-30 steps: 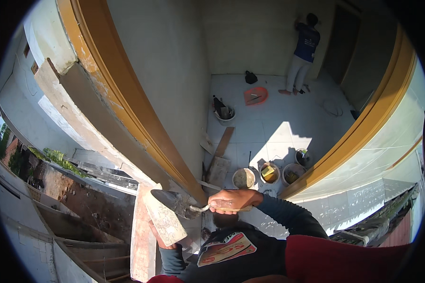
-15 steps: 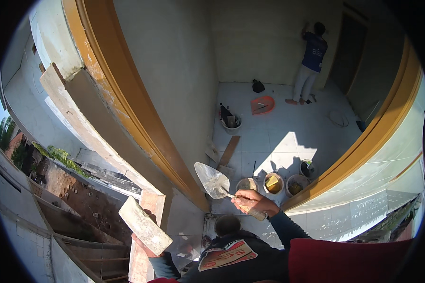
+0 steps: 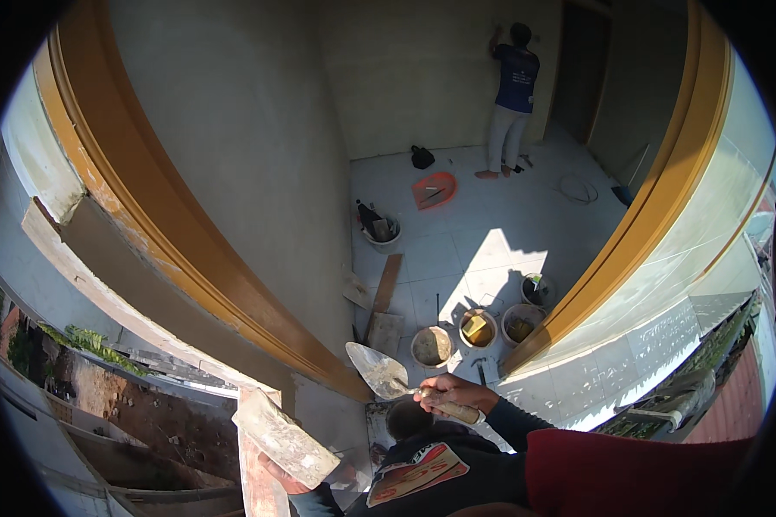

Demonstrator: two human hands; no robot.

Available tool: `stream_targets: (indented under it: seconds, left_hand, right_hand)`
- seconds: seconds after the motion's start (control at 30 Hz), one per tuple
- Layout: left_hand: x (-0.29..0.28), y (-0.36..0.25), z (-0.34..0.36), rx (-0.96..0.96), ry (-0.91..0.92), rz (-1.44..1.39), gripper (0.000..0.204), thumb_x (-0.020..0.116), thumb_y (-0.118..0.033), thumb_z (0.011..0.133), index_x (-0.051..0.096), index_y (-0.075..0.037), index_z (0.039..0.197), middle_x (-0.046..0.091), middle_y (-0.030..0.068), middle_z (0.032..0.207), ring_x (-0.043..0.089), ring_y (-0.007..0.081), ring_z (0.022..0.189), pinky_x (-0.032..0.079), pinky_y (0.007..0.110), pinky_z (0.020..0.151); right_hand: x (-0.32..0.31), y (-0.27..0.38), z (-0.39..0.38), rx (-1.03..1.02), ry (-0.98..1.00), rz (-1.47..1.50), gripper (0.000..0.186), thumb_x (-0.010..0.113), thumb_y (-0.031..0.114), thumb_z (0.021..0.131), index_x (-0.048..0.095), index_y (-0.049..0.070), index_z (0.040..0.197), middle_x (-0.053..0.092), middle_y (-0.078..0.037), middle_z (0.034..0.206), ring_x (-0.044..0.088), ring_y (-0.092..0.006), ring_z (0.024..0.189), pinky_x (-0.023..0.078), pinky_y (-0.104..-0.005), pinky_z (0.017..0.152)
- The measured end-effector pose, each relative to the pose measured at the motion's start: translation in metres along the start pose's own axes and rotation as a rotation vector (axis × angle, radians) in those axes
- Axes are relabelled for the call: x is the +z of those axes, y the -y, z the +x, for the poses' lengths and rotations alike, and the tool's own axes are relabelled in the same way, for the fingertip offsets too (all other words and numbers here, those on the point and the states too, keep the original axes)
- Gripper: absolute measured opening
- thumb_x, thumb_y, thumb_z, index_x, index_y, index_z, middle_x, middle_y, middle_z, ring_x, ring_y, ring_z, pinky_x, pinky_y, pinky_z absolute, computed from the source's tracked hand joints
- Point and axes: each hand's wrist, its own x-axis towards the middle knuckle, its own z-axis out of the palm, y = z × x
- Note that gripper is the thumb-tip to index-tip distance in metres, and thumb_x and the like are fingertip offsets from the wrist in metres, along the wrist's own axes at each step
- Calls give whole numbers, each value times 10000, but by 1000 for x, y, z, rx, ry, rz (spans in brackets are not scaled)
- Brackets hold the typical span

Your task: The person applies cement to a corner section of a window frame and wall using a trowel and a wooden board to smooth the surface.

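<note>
The right hand (image 3: pixel 446 395) is curled tight around the wooden handle of a pointed trowel (image 3: pixel 378 370); left of the trowel, the left hand (image 3: pixel 282 476), partly hidden, grips a mortar-smeared rectangular board (image 3: pixel 286 439).

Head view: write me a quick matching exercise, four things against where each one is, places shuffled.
Things:
1. trowel
2. pale slab
3. orange tray
4. yellow object

Places:
A. directly on the tiled floor
B. in the left hand
C. inside a bucket
D. in the right hand

Pairs: 1-D, 2-B, 3-A, 4-C.
</note>
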Motion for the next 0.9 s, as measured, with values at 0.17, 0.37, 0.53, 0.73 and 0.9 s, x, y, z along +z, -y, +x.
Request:
stream_targets:
  seconds: [0.17, 0.37, 0.53, 0.73, 0.9]
  left_hand:
    - [25, 14, -1, -114, 30, -57, 603, 459, -460, 863, 463, -103, 1349, 592, 119, 1227, 606, 277, 1050, 510, 448, 870]
    - [18, 40, 13, -151, 307, 51, 627, 454, -503, 915, 375, -134, 1416, 499, 94, 1357, 519, 267, 1194, 437, 430, 992]
    - [52, 63, 10, -64, 276, 312, 509, 550, -323, 900, 494, -4, 1292, 616, 138, 1159, 623, 231, 1005, 518, 368, 849]
    - [76, 84, -4, 23, 225, 498, 428, 606, -217, 854, 572, 74, 1165, 666, 148, 1017, 659, 193, 870, 547, 313, 749]
    - [82, 93, -18, 174, 307, 925, 450, 478, -218, 850, 533, 35, 1218, 642, 171, 1067, 658, 243, 909, 567, 361, 764]
  right_hand:
    - [-6, -6, -15, -47, -53, -36, 300, 627, 229, 909, 542, 6, 1090, 547, -7, 829, 528, -61, 658, 440, -206, 560]
    - [-23, -2, -47, -105, -191, -47, 265, 632, 180, 894, 553, 4, 1077, 561, -20, 840, 555, -72, 693, 461, -215, 582]
    - [-41, -4, -78, -102, -278, -3, 275, 623, 96, 865, 538, -20, 1099, 561, -47, 833, 548, -90, 668, 452, -228, 578]
    - [-40, -6, -98, -118, -303, 121, 254, 627, 96, 868, 548, -7, 1086, 571, -36, 841, 565, -87, 682, 467, -234, 568]
    - [-42, -16, -105, -89, -312, 201, 280, 633, 92, 863, 536, -12, 1105, 558, -26, 824, 553, -88, 662, 453, -231, 563]
